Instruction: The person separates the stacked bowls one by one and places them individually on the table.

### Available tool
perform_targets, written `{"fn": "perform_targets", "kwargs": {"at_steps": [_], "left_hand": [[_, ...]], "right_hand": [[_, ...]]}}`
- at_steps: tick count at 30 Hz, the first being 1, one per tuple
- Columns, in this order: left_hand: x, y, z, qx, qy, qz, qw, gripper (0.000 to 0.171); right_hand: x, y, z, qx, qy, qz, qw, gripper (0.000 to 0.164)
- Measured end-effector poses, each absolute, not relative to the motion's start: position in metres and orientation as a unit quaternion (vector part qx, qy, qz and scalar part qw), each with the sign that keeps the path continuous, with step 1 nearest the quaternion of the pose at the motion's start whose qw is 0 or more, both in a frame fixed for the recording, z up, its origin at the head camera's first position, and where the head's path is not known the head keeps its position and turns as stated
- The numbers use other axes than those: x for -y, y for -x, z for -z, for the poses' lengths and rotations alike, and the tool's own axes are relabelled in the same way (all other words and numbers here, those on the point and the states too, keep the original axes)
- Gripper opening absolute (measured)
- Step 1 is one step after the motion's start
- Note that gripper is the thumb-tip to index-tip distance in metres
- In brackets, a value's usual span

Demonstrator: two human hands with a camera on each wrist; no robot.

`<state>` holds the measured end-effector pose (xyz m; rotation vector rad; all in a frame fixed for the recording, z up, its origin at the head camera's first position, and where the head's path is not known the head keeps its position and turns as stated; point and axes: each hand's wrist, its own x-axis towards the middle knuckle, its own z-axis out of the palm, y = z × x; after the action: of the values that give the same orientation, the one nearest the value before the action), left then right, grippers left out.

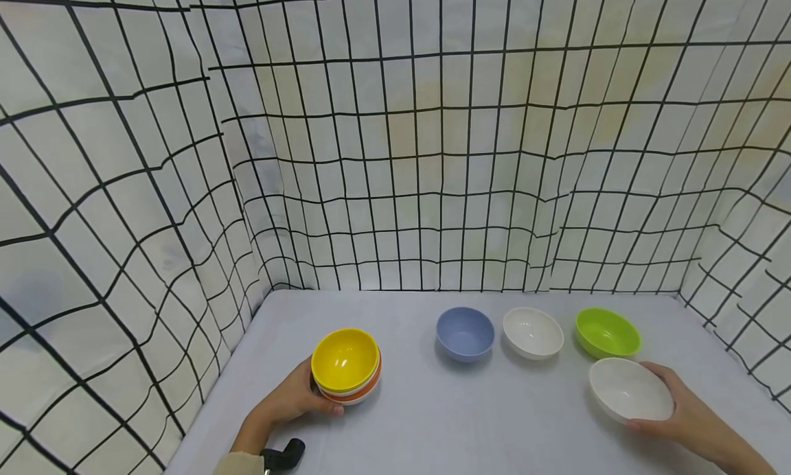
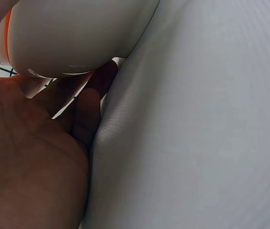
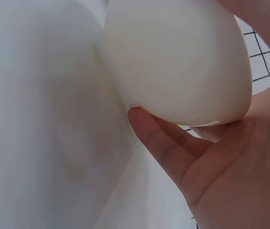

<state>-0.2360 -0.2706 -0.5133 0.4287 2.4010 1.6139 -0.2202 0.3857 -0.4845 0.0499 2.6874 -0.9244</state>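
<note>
On the left, my left hand (image 1: 303,396) grips a stack of nested bowls from its left side, thumb across the front. A yellow bowl (image 1: 345,360) tops the stack, with white and orange rims below it. The left wrist view shows a white bowl's outer wall (image 2: 77,36) close to the cloth, with fingers (image 2: 87,114) curled beneath. At the right, my right hand (image 1: 680,413) holds a white bowl (image 1: 632,390) by its right side. Seen from the right wrist, this white bowl (image 3: 178,62) has a fingertip (image 3: 137,114) near its base. Whether either load touches the table is unclear.
A blue bowl (image 1: 465,333), another white bowl (image 1: 533,333) and a green bowl (image 1: 608,332) stand in a row behind, toward the right. White cloth covers the table (image 1: 420,420). Grid-lined white walls (image 1: 395,138) enclose the back and sides.
</note>
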Motion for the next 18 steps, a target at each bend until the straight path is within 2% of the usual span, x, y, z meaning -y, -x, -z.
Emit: {"fn": "perform_targets", "kwargs": {"at_steps": [18], "left_hand": [[0.270, 0.236, 0.512, -0.814, -0.145, -0.552, 0.109, 0.106]], "right_hand": [[-0.413, 0.221, 0.497, -0.930, -0.042, 0.328, 0.163, 0.121]]}}
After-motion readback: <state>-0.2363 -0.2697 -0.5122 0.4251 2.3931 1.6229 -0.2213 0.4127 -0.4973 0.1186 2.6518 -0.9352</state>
